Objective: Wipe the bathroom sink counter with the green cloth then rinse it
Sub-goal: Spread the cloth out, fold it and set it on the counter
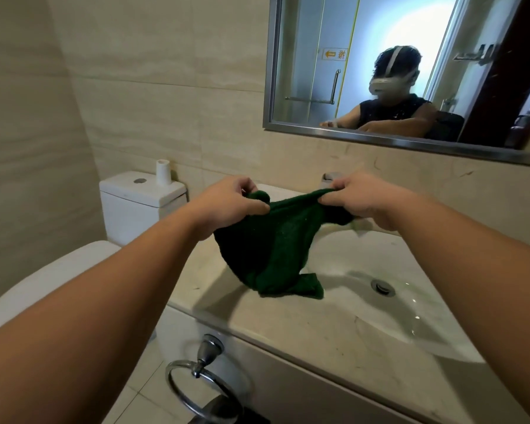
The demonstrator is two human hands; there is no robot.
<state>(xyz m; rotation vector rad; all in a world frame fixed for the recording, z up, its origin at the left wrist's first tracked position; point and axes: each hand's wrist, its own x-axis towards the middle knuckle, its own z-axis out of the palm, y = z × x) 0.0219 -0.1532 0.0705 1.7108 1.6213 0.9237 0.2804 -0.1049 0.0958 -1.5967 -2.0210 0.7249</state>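
- You are holding the green cloth (276,246) up in the air with both hands, over the left part of the counter (288,328). It is sagging between your hands, and its lowest corner is hanging right at the rim of the sink (410,338). Whether it is touching is not clear.
- Your left hand (227,203) is pinching the cloth's upper left edge with curled fingers, and your right hand (358,200) is pinching the upper right edge the same way.
- The cloth is drooping and folding on itself, so it is likely handling as soft, limp and light, with nothing fragile about it. Whether it is wet cannot be told.
- For wiping, you would probably be gathering it into a pad under one flat palm.
- The tap (331,177) is sitting behind your right hand, mostly hidden, so you would be wiping around its base.
- The drain (382,287) is lying in the sink.
- A toilet (135,203) is standing to the left with a paper roll (162,172) on its tank. A towel ring (193,390) is hanging below the counter front, and a mirror (270,71) is hanging above.
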